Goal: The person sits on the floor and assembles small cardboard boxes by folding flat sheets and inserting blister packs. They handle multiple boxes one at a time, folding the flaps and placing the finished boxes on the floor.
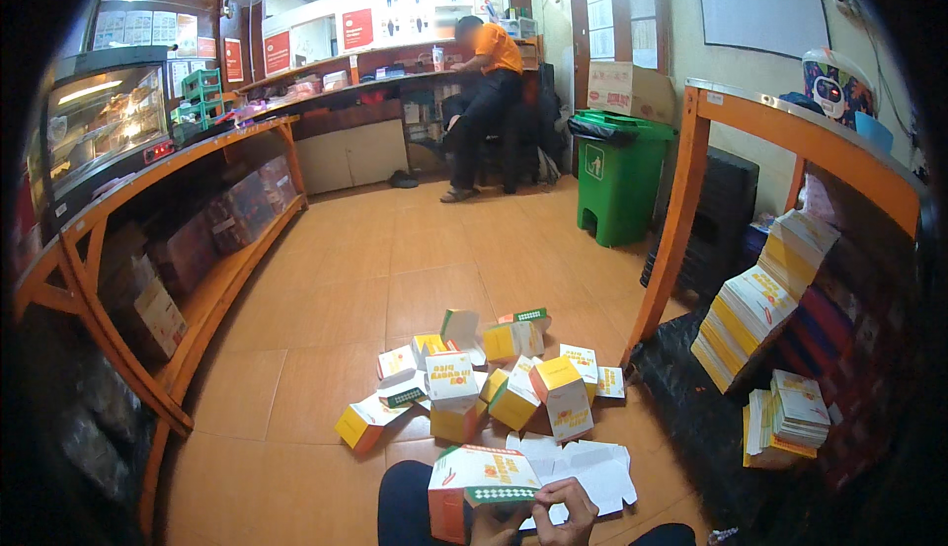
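Right hand [568, 512]: fingertips pinched on green flap's [500, 495] end.
Carton [482, 471]: just left, flap lying lengthwise left-right.
Left hand [494, 525]: below flap; grip unclear.

Your held carton [486, 467] is smooth printed paperboard; the flat blank [604, 467] near you shows a matt paper face; your floor tiles [341, 250] carry a soft gloss; the bin [624, 191] ahead of you is smooth plastic, its liner [600, 131] shiny plastic film.

Left grip [497, 525] partly hidden by box [484, 467], co-worker's face [468, 29] blurred
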`<state>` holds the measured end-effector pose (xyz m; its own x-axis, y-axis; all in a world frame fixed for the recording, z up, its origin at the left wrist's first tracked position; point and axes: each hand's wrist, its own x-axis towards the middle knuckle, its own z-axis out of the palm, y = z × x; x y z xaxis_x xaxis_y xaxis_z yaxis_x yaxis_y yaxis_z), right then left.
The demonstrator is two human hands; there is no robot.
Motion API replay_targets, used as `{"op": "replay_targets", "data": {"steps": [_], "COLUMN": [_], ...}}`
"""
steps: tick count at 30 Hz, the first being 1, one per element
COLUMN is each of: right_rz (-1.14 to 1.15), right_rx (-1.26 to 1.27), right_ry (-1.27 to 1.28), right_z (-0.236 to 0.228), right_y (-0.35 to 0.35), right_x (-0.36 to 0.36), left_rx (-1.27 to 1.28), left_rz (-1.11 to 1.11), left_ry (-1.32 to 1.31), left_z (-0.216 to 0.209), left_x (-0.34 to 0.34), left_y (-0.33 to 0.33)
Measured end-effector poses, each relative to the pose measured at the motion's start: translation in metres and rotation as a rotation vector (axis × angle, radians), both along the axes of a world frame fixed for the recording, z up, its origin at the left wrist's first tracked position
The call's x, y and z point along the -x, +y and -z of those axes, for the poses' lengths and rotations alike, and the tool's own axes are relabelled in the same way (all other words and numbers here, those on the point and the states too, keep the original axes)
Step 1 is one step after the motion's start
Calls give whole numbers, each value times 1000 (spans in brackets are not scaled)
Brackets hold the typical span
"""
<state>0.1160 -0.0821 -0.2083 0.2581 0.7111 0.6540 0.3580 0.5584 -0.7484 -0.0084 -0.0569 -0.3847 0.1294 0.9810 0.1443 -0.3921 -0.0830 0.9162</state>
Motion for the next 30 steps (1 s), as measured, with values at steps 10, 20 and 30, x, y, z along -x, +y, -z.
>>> {"op": "replay_targets", "data": {"steps": [10, 20, 30], "right_rz": [141, 36, 38], "right_rx": [-43, 158, 173], "right_ry": [127, 181, 111], "right_z": [0, 19, 7], "right_y": [12, 15, 13], "right_x": [10, 1, 2], "left_rx": [-45, 90, 294], "left_rz": [-108, -54, 52], "left_ry": [351, 241, 176], "left_z": [-88, -85, -121], "left_x": [4, 2, 5], "left_y": [9, 4, -1]}}
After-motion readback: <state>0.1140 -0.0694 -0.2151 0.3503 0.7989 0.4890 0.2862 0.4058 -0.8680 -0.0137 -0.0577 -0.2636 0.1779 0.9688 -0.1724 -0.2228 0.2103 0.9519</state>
